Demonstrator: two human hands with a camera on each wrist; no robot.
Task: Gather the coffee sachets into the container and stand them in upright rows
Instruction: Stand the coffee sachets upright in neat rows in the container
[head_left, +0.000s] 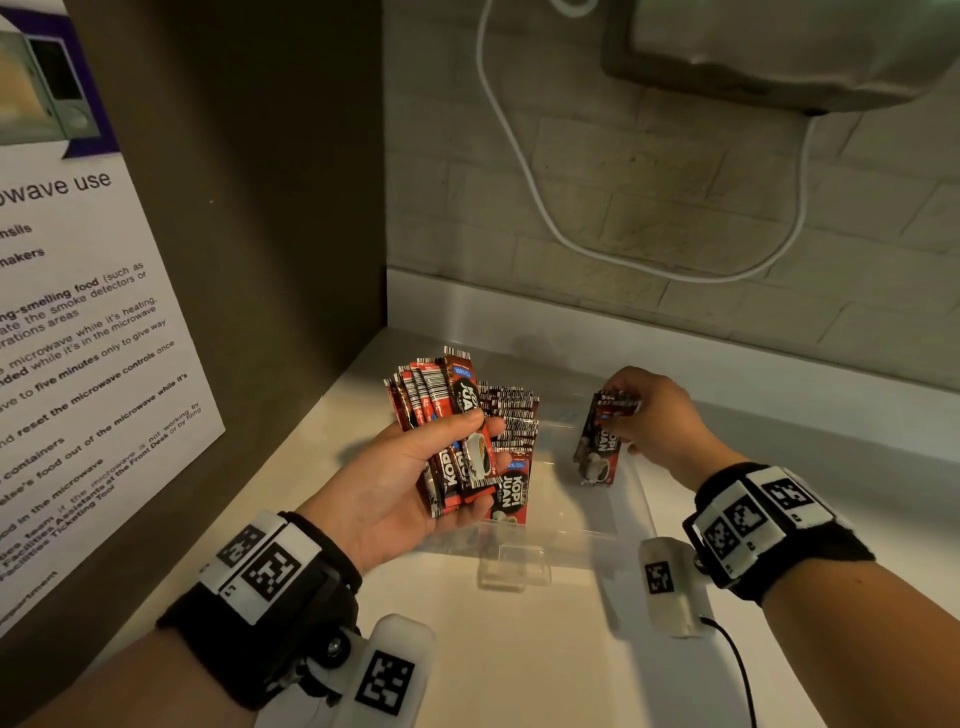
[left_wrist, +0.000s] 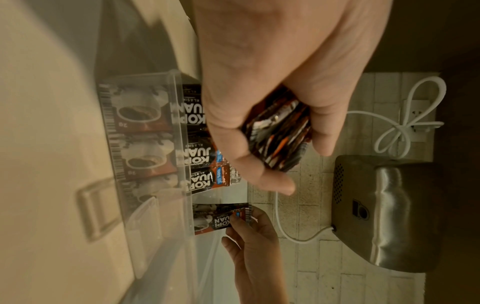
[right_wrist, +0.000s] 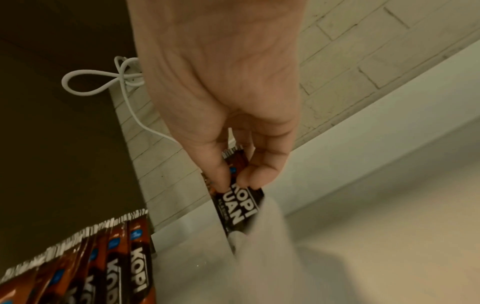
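Note:
My left hand grips a fanned bundle of red-and-black Kopi Juan coffee sachets above the left end of a clear plastic container. Seen end-on in the left wrist view, the bundle sits between thumb and fingers of that hand. Upright rows of sachets stand in the container's left part. My right hand pinches a few sachets by their top and holds them upright inside the container's right side. The right wrist view shows the pinched sachets and the standing rows.
The container sits on a pale counter in a corner. A dark side panel with a microwave notice is on the left. A brick wall is behind, with a white cable and a metal wall unit above.

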